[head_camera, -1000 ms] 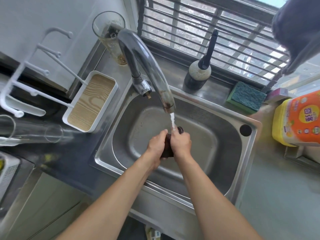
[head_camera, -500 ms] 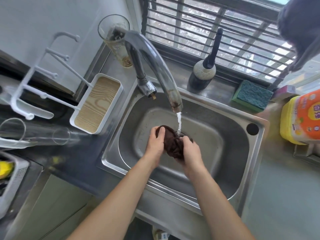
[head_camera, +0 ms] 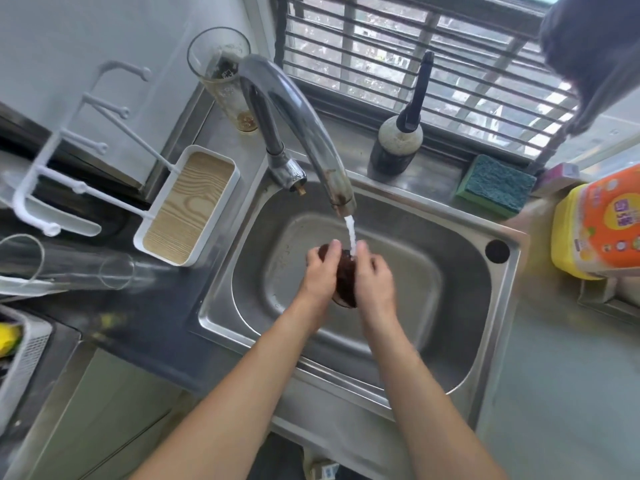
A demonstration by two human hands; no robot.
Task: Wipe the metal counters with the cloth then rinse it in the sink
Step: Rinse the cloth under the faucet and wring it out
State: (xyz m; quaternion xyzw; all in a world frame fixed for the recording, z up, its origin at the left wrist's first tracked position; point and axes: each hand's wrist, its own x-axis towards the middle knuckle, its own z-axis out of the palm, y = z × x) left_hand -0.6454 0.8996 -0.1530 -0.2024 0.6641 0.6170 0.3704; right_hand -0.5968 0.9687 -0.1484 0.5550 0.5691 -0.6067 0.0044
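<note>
While the water (head_camera: 350, 233) runs from the curved tap (head_camera: 304, 133) into the steel sink (head_camera: 460, 271), you have both hands together over the middle of the basin, with the dark brown cloth (head_camera: 345, 277) squeezed between them. Your left hand (head_camera: 320, 271) grips the cloth from its nine o'clock side, fingers curled round the bundle; your right hand (head_camera: 375, 275) clasps it from three o'clock, and the stream lands at the cloth's twelve o'clock edge, just beside your right fingertips. Only a narrow strip of cloth shows between your palms, with a little more at its lower end.

From the sink, a white tray with a wood-grain base (head_camera: 188, 206) sits on the counter at nine o'clock, touching the rim. A tall glass (head_camera: 225, 77) stands at eleven o'clock beside the tap's base. At one o'clock a dark bottle with a black nozzle (head_camera: 398, 140) stands on the window ledge, and a green scouring sponge (head_camera: 495, 185) lies at two o'clock. A yellow-and-orange container (head_camera: 602, 226) stands at three o'clock on the metal counter (head_camera: 554, 393).
</note>
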